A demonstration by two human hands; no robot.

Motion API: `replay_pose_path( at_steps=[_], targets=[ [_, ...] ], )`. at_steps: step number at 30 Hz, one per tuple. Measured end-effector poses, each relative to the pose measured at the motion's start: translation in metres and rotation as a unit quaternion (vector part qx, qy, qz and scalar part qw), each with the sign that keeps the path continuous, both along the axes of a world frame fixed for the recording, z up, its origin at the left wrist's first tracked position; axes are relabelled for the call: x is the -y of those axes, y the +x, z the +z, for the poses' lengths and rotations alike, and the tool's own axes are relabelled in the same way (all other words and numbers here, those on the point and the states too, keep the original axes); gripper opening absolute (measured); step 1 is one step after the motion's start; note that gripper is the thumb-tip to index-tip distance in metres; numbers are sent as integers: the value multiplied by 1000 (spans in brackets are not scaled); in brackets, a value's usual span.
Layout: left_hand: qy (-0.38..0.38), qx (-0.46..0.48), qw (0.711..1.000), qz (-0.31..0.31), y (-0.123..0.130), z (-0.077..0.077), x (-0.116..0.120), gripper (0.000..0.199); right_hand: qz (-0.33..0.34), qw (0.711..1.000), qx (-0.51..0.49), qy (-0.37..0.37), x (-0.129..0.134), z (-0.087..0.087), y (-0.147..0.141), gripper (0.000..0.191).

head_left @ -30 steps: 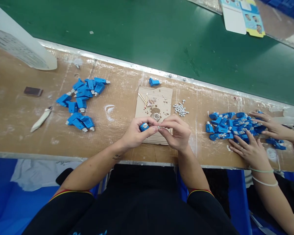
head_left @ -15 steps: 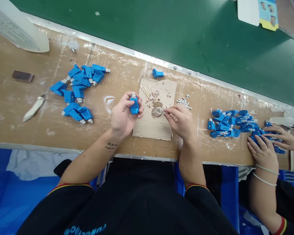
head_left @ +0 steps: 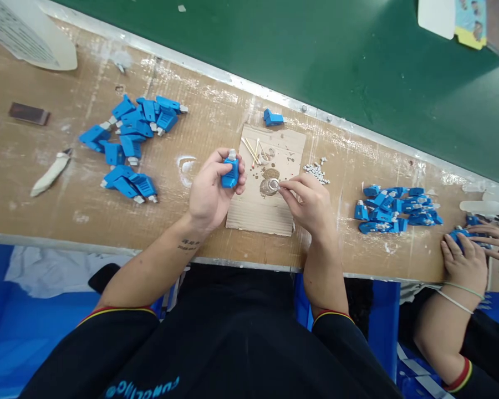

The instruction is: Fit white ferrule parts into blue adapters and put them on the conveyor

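My left hand (head_left: 216, 191) holds a blue plastic piece (head_left: 230, 171) with its light grey tip pointing up. The fingers of my right hand (head_left: 310, 204) are pinched at the edge of a small round glassy container (head_left: 270, 186), and whatever thin thing may be between the fingertips is too small to make out. That container stands on a corrugated cardboard sheet (head_left: 260, 215) marked with brown stains. Several cotton swabs (head_left: 251, 151) lie near the sheet's upper left. Small grey parts (head_left: 316, 172) are heaped just right of the cardboard.
Blue pieces lie in a left pile (head_left: 135, 130) and a right pile (head_left: 380, 210); one blue piece (head_left: 273, 118) rests above the cardboard. A wrapped tool (head_left: 52, 174), dark block (head_left: 29, 113) and white bottle (head_left: 37, 39) are left. Another person's hands (head_left: 466, 260) touch blue pieces at far right.
The other person's hands have moved right with some blue pieces, away from the right pile. My hands keep nearly the same pose, and the view has shifted slightly.
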State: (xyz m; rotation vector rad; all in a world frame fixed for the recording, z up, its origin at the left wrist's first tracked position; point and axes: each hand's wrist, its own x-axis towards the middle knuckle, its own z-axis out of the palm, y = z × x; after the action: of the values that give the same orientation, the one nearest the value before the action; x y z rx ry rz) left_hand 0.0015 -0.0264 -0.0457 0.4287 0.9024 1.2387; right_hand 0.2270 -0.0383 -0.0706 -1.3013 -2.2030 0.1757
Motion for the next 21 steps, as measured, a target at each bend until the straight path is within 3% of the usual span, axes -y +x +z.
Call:
replay_pose_path(
  at_steps=[6, 12, 21],
  targets=[
    [78, -36, 996, 3, 2, -12, -1, 10, -15, 990, -136, 22, 3, 9, 1, 9],
    [141, -8, 981, -135, 10, -20, 11, 34, 6, 945, -318, 73, 7, 14, -9, 8],
    [161, 8, 965, -207, 17, -30, 20, 43, 89, 921, -378, 12, 12, 10, -22, 14]
  ],
)
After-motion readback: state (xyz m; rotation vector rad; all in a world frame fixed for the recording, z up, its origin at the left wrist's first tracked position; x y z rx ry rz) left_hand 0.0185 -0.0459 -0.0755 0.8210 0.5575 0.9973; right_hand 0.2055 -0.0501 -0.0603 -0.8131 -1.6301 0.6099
